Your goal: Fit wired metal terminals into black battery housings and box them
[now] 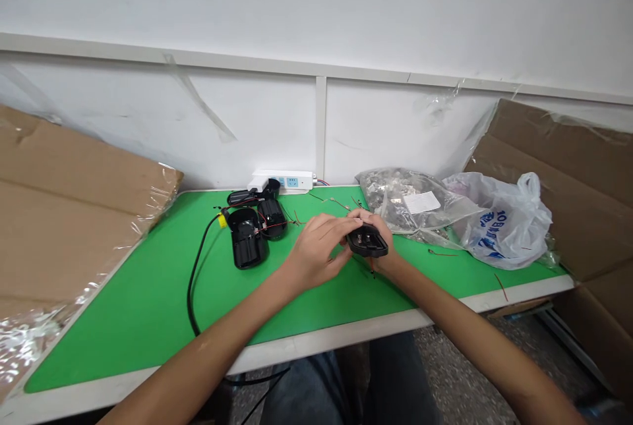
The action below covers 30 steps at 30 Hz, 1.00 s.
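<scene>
Held shell: black, just right of the frame's centre, held above the green mat; its open side shows small metal pieces inside, so it looks part-way worked and not closed up.
Thin wire: reddish, hangs below the held shell; whether it is joined there cannot be told.
Mat shells: a black cluster left of centre, red wires among them; the front one lies open, so work on these seems left too.
Loose wires: scattered right of centre, apparently unused.
Parts bag: right of centre, metal pieces inside, so stock seems left.
Left hand: enters from lower left, back upward, fingers close together and stretched to the held shell's upper-left edge, thumb lower; whether they pinch anything cannot be told.
Right hand: enters from lower right, curled behind the held shell, fingers clamped on it, partly hidden.
</scene>
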Available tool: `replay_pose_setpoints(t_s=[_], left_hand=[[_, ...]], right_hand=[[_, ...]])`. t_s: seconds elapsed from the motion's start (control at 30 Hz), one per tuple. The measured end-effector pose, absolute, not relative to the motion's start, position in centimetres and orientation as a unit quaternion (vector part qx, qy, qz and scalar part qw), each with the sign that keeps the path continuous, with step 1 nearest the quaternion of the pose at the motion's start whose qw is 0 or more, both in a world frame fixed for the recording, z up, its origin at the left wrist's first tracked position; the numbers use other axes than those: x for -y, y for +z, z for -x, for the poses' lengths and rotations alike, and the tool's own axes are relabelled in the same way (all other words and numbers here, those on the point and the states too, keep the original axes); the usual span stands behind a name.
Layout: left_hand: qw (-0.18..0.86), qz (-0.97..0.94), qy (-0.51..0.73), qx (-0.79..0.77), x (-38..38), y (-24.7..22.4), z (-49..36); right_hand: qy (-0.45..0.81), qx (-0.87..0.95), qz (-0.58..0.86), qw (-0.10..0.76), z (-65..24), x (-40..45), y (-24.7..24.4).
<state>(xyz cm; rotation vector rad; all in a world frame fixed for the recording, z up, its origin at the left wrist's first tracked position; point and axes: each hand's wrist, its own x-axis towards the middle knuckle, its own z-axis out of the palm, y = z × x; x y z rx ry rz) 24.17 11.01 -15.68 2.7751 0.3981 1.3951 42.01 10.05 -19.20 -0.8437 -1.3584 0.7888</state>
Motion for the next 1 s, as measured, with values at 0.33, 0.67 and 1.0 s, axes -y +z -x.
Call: replay_pose_setpoints(t_s=[0.33, 0.67, 1.0], left_hand=[[-0.023, -0.876, 0.451, -0.17, -10.6, -16.1, -24.5], [-0.045, -0.883, 0.455, -0.111, -10.1, -15.1, -24.5], [-0.011, -0.885, 0.448, -0.121, -10.7, -15.7, -24.3]], right_hand=[[0.441, 0.519, 0.333, 0.652, -41.0, -10.3, -20.1], [0.34, 0.606, 0.343, 0.632, -41.1, -10.8, -20.1], [0.45, 0.522, 0.332, 0.644, -41.4, -10.7, -20.0]])
